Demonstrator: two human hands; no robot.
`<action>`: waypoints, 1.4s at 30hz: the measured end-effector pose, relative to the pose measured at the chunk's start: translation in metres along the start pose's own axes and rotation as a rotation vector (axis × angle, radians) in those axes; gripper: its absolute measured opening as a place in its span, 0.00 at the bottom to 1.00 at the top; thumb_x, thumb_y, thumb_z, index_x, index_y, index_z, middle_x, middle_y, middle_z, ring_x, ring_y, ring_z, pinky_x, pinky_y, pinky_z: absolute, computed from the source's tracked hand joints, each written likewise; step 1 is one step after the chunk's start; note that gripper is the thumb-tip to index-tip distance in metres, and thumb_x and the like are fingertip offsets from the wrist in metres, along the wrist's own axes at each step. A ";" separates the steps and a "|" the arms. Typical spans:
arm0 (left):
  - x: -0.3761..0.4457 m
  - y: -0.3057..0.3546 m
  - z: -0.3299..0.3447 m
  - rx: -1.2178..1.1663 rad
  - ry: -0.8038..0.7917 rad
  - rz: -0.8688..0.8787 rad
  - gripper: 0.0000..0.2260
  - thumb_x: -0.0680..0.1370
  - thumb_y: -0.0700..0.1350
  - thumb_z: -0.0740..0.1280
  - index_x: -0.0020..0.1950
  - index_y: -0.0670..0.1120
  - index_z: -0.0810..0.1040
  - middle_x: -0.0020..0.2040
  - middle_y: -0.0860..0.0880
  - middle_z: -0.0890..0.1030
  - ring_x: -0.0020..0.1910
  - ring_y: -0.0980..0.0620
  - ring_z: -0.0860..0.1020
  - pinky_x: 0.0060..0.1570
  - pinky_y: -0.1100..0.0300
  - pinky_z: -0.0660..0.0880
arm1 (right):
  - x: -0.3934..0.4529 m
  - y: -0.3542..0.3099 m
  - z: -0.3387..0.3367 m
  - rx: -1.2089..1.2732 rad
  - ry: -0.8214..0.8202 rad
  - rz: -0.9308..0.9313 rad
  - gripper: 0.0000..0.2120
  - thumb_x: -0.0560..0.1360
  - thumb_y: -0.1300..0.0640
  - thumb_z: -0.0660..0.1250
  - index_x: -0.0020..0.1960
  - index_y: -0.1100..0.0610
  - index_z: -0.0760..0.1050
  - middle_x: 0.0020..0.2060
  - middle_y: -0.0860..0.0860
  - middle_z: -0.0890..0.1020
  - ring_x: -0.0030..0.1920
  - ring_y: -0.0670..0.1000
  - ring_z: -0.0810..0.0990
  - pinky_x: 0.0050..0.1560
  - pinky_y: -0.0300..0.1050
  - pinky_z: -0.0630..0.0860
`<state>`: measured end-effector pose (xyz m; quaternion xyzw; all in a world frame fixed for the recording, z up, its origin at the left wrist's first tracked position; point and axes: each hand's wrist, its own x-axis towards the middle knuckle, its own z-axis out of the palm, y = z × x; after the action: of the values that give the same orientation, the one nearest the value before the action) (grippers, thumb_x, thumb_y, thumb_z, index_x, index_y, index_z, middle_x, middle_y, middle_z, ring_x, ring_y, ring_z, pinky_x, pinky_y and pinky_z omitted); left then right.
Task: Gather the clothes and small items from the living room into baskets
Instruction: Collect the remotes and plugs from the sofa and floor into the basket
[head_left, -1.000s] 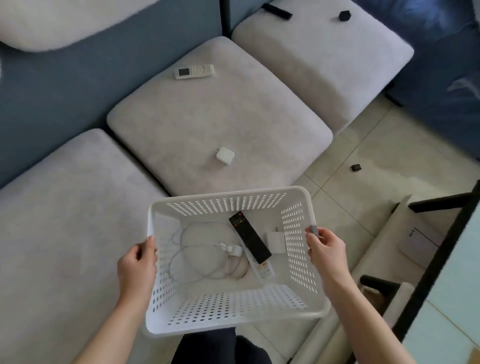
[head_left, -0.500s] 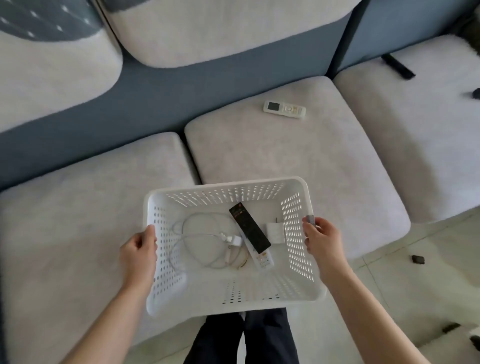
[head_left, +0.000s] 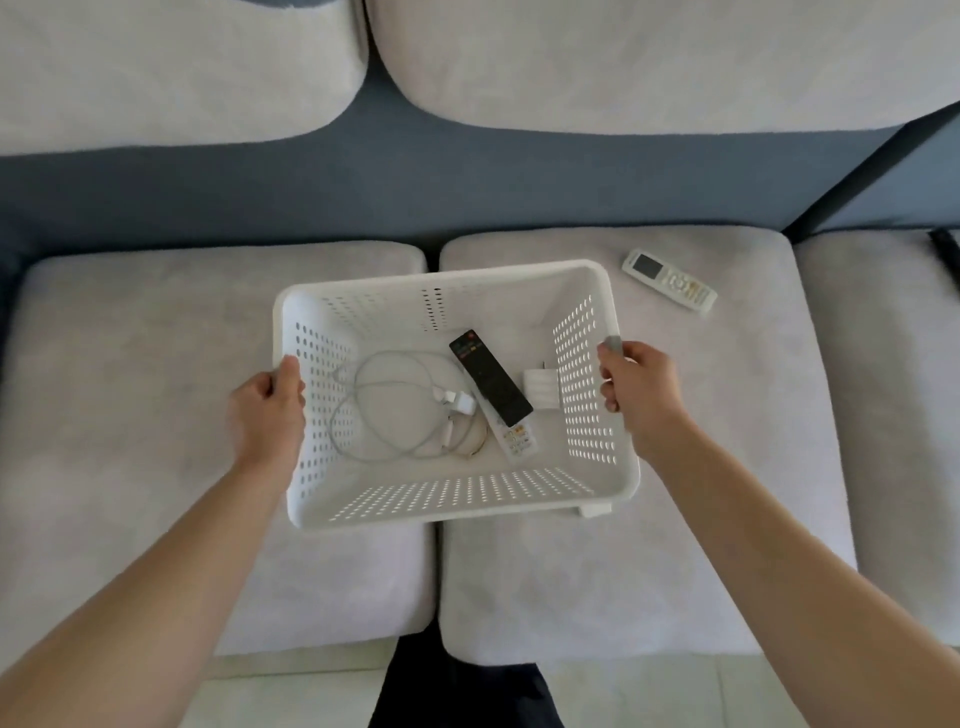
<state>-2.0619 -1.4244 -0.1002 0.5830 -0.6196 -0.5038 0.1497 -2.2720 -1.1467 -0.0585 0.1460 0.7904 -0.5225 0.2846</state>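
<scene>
Left grip (head_left: 267, 410) curled over the left rim of the white perforated plastic basket (head_left: 447, 501), thumb on the edge. Inside the basket, from left: coiled white charging cable (head_left: 384, 415) with its plug, black slim remote (head_left: 490, 377) lying across a white remote (head_left: 514, 439), small white charger block (head_left: 540, 388) near the right wall. Right grip (head_left: 641, 387) clasped round the right rim; further right, on the pale grey sofa seat cushion (head_left: 727, 415), white air-conditioner remote with screen (head_left: 669, 280), well apart from that grip.

White perforated plastic basket (head_left: 592, 486) over my sofa seats holds black remote (head_left: 490, 376), white coiled cable (head_left: 384, 405), white charger (head_left: 540, 387); white remote (head_left: 669, 280) lies beside it.
</scene>
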 end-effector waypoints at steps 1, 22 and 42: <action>0.009 0.002 0.002 -0.002 0.006 0.006 0.18 0.78 0.56 0.64 0.31 0.48 0.71 0.26 0.51 0.69 0.25 0.53 0.65 0.26 0.62 0.61 | 0.007 -0.004 0.006 -0.003 -0.012 -0.002 0.07 0.80 0.56 0.63 0.44 0.56 0.75 0.31 0.50 0.71 0.27 0.47 0.66 0.25 0.38 0.64; 0.064 -0.014 0.021 0.033 0.039 -0.053 0.16 0.77 0.58 0.63 0.35 0.49 0.76 0.29 0.50 0.70 0.27 0.51 0.65 0.31 0.57 0.65 | 0.057 0.008 0.032 0.312 0.014 0.178 0.09 0.78 0.58 0.67 0.43 0.63 0.76 0.36 0.54 0.77 0.33 0.52 0.75 0.38 0.44 0.75; 0.054 -0.008 0.020 -0.034 0.032 -0.097 0.14 0.78 0.56 0.65 0.42 0.46 0.78 0.30 0.52 0.70 0.24 0.56 0.64 0.24 0.65 0.63 | 0.036 0.225 0.014 -0.778 0.032 0.188 0.29 0.75 0.53 0.68 0.74 0.49 0.62 0.65 0.58 0.66 0.62 0.65 0.68 0.56 0.50 0.67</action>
<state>-2.0878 -1.4607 -0.1373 0.6176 -0.5795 -0.5116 0.1448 -2.1782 -1.0693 -0.2515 0.1072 0.9168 -0.1538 0.3526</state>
